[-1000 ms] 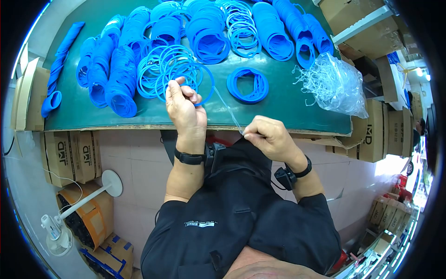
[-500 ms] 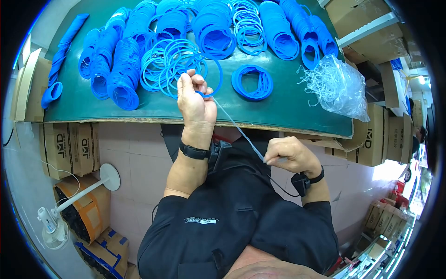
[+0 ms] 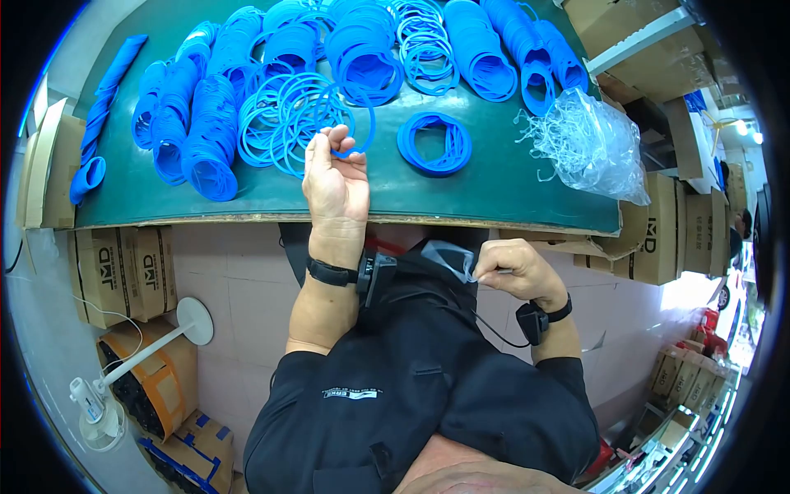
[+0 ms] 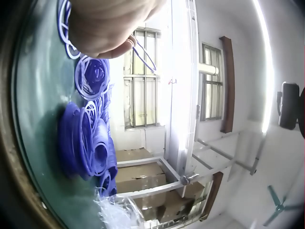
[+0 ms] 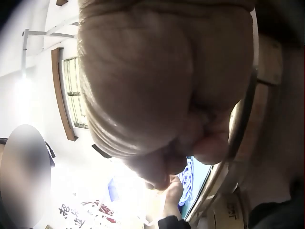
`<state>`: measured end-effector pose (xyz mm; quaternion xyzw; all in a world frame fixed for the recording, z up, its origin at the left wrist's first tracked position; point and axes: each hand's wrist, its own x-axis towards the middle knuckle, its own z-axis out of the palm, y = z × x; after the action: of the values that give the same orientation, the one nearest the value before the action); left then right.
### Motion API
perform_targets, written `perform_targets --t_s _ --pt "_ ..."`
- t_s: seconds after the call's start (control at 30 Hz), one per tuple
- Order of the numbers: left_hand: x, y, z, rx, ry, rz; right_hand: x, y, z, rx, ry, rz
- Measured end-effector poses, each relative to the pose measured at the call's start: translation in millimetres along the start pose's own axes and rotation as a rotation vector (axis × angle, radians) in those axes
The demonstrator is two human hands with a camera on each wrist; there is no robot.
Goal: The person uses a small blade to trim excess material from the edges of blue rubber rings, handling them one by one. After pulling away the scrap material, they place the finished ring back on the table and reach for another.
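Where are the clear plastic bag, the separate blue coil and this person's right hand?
Clear plastic bag [image 3: 602, 150]: head view, its bulging middle.
Separate blue coil [image 3: 458, 148]: head view, right side of its ring.
Right hand [image 3: 520, 267]: head view, middle of the hand.

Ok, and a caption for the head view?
The left hand holds a blue ring over a green table, stacks of blue rings beyond; the right hand pinches a clear plastic strip.

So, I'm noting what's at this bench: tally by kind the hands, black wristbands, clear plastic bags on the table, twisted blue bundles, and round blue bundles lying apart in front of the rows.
Hands, left hand and right hand: 2
Black wristbands: 2
Clear plastic bag: 1
Twisted blue bundle: 1
Round blue bundle: 1
Total: 7
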<state>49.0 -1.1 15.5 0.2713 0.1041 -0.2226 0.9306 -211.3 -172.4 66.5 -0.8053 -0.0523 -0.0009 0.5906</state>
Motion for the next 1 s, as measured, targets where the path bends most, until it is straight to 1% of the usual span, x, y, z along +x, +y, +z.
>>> perform_targets --t_s 0.07,0.1,0.17,0.2,0.23,0.3,0.33,0.37,0.43,0.47,0.53,0.57,0.63,0.67,0.7,0.77,0.8,0.83,0.87,0.9,0.93,0.97,1.0 --pt "-6.3 2.7 6.7 0.100 -0.017 0.074 -4.5 -4.8 -6.2 -0.041 0.025 0.014" --pt "-6.9 2.2 7.4 0.101 -0.024 0.065 -7.0 -6.2 -11.9 -0.044 0.035 0.017" --pt "-6.5 0.1 8.9 0.329 -0.127 0.054 -12.9 -9.2 -26.1 -0.099 0.241 0.076" --pt "-7.1 -4.1 11.4 0.329 -0.138 0.040 -15.6 -12.8 -31.8 -0.069 0.351 0.129" --pt "-7.0 -8.1 14.8 0.419 -0.158 0.066 -17.4 -7.8 -38.7 -0.046 0.439 0.096" --pt "-7.6 -15.9 20.2 0.597 -0.193 0.121 -17.9 -14.4 -50.4 0.055 0.586 0.210" --pt "-6.2 -19.8 21.9 0.578 -0.203 0.121 -15.9 -10.3 -56.8 -0.014 0.631 0.168" --pt "-2.9 -24.5 24.4 0.575 -0.215 0.114 -15.4 -3.9 -61.3 0.018 0.708 0.181" --pt "2.7 -35.4 28.5 0.750 -0.265 0.244 -7.9 -5.1 -70.0 -0.072 0.835 0.292" --pt "5.4 -39.4 29.4 0.743 -0.280 0.236 -3.0 -2.5 -75.1 -0.083 0.849 0.293" --pt "11.4 -48.7 28.6 0.888 -0.266 0.332 1.6 5.0 -86.6 -0.304 0.983 0.247" --pt "15.3 -55.1 26.8 0.888 -0.302 0.393 2.4 6.5 -94.6 -0.317 1.002 0.254" --pt "15.3 -58.0 28.5 0.941 -0.315 0.439 6.0 10.4 -111.3 -0.815 1.015 0.175" --pt "14.7 -58.7 30.0 0.968 -0.302 0.440 9.2 13.8 -117.5 -0.910 1.036 0.081" --pt "15.8 -59.8 28.7 0.994 -0.304 0.453 10.1 19.8 -125.4 -0.921 1.043 0.089" --pt "17.1 -61.5 26.7 0.998 -0.305 0.435 10.6 34.0 -138.6 -1.141 0.983 0.055" --pt "18.2 -61.5 25.0 0.995 -0.312 0.430 11.2 37.2 -142.7 -1.233 0.924 0.169" --pt "19.4 -61.3 22.6 1.084 -0.313 0.468 12.8 41.4 -144.9 -1.238 0.927 0.176" --pt "19.6 -61.2 21.2 1.172 -0.313 0.508 15.3 45.6 -146.8 -1.266 0.905 0.235" --pt "18.0 -59.8 20.7 1.169 -0.317 0.505 17.6 48.6 -148.3 -1.291 0.881 0.292" --pt "15.5 -57.7 20.8 1.242 -0.325 0.541 18.8 49.6 -150.0 -1.301 0.856 0.328" --pt "13.8 -56.0 19.9 1.317 -0.332 0.577 19.4 50.2 -150.1 -1.303 0.856 0.331" --pt "13.1 -55.3 17.8 1.308 -0.329 0.575 19.6 50.7 -149.0 -1.306 0.834 0.356"
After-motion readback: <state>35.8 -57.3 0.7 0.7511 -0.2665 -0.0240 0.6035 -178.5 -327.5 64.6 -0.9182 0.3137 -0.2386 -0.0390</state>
